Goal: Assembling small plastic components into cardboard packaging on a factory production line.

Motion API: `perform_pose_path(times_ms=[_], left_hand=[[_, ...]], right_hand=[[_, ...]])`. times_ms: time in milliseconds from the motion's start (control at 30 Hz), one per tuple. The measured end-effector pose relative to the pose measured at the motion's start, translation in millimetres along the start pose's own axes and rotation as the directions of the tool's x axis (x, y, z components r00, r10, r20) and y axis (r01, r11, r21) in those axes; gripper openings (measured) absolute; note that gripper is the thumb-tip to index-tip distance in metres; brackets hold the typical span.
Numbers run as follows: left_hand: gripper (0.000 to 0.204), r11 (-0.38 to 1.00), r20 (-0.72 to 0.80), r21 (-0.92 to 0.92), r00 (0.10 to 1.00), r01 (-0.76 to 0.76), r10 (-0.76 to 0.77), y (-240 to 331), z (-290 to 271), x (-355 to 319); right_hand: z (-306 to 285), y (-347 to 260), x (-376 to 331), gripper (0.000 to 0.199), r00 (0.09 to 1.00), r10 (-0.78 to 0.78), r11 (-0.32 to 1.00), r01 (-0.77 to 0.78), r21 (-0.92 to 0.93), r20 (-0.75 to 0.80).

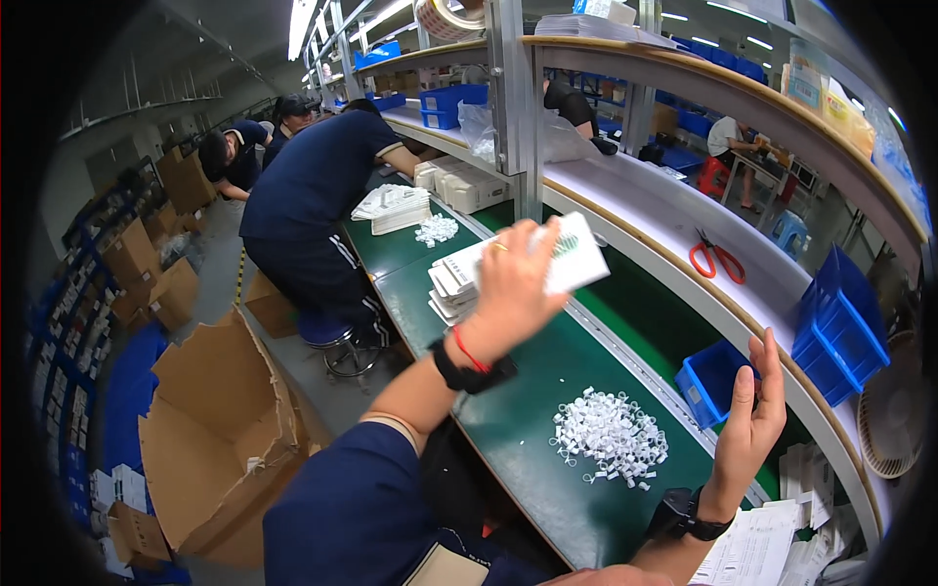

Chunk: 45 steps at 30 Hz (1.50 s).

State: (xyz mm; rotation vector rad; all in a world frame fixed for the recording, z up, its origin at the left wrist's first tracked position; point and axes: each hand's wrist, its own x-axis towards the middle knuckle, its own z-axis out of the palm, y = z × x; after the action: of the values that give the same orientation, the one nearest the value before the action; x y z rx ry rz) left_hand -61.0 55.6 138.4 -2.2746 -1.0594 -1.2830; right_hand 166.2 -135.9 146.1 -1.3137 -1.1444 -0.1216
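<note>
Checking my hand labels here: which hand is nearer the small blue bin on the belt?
Right. The right hand is raised, open, right beside the small blue bin. The left hand is farther up the belt, holding a white flat pack.

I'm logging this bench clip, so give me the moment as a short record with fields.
left hand: grips a flat white card above a stack of white cards
right hand: open, raised, holds nothing, beside a blue bin
belt: green conveyor with a pile of small white plastic parts
shelf: red scissors
nearby: seated co-worker; open cardboard box on floor
</note>
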Motion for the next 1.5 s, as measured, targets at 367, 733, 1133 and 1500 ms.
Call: perform_pose_path(times_ms=[367, 733, 1133, 1500], left_hand=[[0.045, 0.978, 0.048, 0.099, 0.983, -0.183, 0.179, -79, 19, -14], [0.059, 0.93, 0.589, -0.367, 0.77, -0.013, 0.243, 5, -1, -211], [0.043, 0.943, 0.382, -0.334, 0.913, -0.006, 0.141, 11, 12, -240], [0.04, 0.952, 0.394, -0.305, 0.908, -0.017, 0.142, 9, 13, -238]], right_hand=[[7, 1, -6, 0.01, 0.997, -0.041, 0.993, 0.049, -0.11, 0.067], [-30, -10, -22, 0.03, 0.994, -0.105, 0.991, 0.104, -0.089, -0.007], [-82, -63, -40, 0.015, 0.92, -0.162, 0.986, 0.168, -0.013, -0.356], [-119, -68, -47, 0.008, 0.812, -0.269, 0.959, 0.279, -0.06, -0.518]])
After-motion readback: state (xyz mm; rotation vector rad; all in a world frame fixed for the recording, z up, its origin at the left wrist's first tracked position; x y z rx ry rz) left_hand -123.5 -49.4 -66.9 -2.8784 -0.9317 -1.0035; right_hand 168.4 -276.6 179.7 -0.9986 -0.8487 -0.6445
